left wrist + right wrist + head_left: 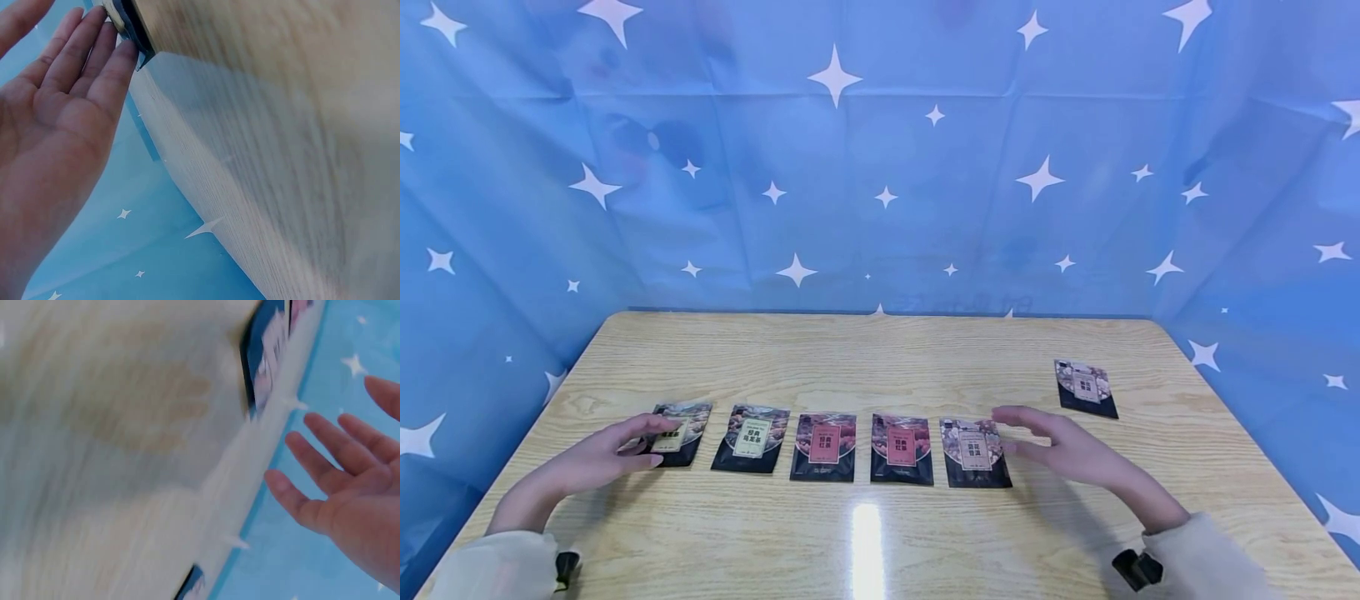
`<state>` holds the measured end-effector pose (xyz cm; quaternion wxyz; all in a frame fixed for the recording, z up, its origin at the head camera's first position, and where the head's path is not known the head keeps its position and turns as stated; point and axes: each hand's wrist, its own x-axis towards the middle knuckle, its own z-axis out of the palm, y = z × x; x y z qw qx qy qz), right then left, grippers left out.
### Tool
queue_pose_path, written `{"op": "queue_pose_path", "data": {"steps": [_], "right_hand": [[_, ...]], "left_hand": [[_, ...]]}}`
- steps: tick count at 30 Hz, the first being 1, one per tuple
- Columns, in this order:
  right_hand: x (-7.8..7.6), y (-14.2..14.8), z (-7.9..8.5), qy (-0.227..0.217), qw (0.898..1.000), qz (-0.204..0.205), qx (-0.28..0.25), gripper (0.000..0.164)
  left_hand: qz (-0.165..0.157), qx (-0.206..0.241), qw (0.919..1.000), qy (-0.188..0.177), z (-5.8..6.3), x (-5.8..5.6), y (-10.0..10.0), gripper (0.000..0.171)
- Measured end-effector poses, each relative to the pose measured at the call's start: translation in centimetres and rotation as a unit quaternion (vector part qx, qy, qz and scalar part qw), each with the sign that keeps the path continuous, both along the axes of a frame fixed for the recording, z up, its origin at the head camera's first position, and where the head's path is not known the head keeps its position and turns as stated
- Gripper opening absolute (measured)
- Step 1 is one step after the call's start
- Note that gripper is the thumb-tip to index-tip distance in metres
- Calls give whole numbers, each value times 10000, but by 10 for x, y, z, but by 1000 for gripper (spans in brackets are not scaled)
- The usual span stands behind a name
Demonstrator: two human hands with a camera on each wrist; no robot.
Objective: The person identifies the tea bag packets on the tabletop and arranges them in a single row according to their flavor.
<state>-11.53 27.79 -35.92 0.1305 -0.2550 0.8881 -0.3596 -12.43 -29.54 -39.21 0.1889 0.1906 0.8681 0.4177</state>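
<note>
My left hand (pixel 598 450) reaches over the leftmost tea sachet (pixel 683 452), its fingertips at the green label and the thumb by its lower left edge. In the left wrist view the fingers (pixel 72 65) lie fairly straight against the dark sachet edge (pixel 128 25). On the right, my right hand (pixel 1063 446) hovers beside a tea sachet with a pale pink label (pixel 976 467), holding nothing. Its fingers (pixel 340 453) are spread and loosely bent in the right wrist view, apart from the sachet (pixel 269 359) there.
Between the hands, in a row, lie a green-labelled sachet (pixel 750 442) and two red-labelled sachets (pixel 823 450), (pixel 901 454). Another pale pink sachet (pixel 1086 388) lies farther back at the right. A blue star-patterned cloth (pixel 880 233) hangs behind the wooden table (pixel 775 533).
</note>
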Motion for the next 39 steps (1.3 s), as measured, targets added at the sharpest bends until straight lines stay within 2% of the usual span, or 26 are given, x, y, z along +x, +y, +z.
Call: {"op": "queue_pose_path", "data": {"steps": [5, 11, 20, 32, 39], "right_hand": [[-9, 20, 5, 161, 9997, -179, 69, 45], [-26, 56, 7, -137, 9986, -507, -70, 47], [-50, 108, 6, -234, 9927, -1059, 523, 45], [-64, 122, -3, -754, 9855, -1420, 543, 55], [-70, 128, -10, -891, 9837, -1490, 471, 53]], "left_hand": [[13, -4, 10000, 21, -1, 0, 0, 46], [18, -5, 10000, 4, 0, 0, 0, 45], [22, -41, 10000, 27, -1, 0, -1, 46], [-9, -11, 10000, -30, 0, -1, 0, 46], [-6, -99, 9999, 24, -1, -1, -1, 48]]}}
